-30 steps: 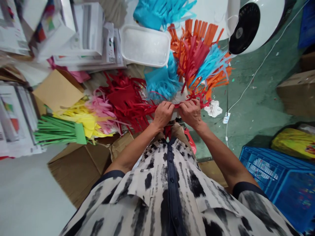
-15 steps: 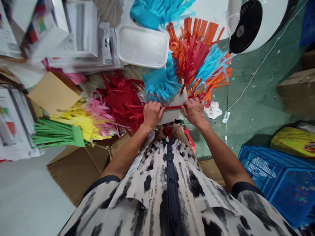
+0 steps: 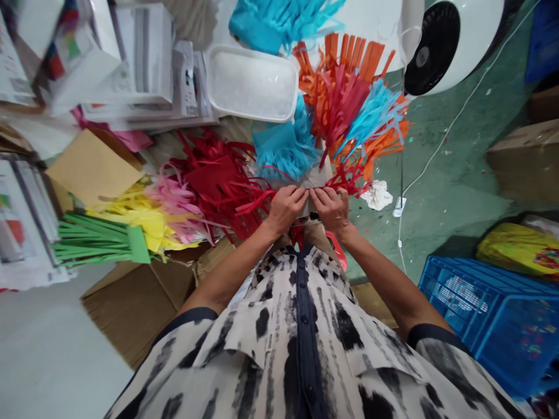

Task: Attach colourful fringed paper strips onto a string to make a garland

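Fringe of red strips point(image 3: 258, 201) in closed fingertips of left hand point(image 3: 287, 208) and right hand point(image 3: 332, 208), ends outward

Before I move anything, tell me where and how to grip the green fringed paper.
Probably pinch the flat band at the right end of the green fringed paper, coming from the near side: its near edge is exposed, while loose strips fan left.

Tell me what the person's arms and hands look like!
The left hand and right hand are bare: no gloves, and no watch or bracelet shows. The short sleeves are off-white with black and grey brushy blotches, each ending in a plain dark navy band. They match the patterned shirt.
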Available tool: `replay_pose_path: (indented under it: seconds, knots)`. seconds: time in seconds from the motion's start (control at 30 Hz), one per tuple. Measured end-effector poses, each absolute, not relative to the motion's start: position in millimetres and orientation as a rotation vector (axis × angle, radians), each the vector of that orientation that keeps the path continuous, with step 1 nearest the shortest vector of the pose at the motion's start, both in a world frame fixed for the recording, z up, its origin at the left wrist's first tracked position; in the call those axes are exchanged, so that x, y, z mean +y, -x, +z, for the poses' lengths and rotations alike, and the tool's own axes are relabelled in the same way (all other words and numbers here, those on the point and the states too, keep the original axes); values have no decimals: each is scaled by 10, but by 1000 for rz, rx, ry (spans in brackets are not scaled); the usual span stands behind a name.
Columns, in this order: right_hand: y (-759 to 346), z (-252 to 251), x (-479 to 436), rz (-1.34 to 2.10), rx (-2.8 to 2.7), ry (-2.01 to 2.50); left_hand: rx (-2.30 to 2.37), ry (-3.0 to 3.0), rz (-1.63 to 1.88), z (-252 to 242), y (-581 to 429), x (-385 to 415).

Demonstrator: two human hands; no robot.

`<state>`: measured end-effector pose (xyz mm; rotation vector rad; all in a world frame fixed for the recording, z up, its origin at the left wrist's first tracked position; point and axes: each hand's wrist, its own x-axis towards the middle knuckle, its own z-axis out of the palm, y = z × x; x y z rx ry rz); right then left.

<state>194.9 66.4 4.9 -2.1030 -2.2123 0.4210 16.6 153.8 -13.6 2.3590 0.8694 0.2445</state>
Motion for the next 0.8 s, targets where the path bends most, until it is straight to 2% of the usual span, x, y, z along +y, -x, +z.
replay_pose_path:
  seconds: [0.23, 0.8]
  knots:
    - [-2225, 20, 379, 271, -2078, 2263, 847, -2533, 261, -4, 142, 1592]
    - [-2163, -36, 896, 212, -2165, 2009, 899, -2618, 119, -53, -227, 1643]
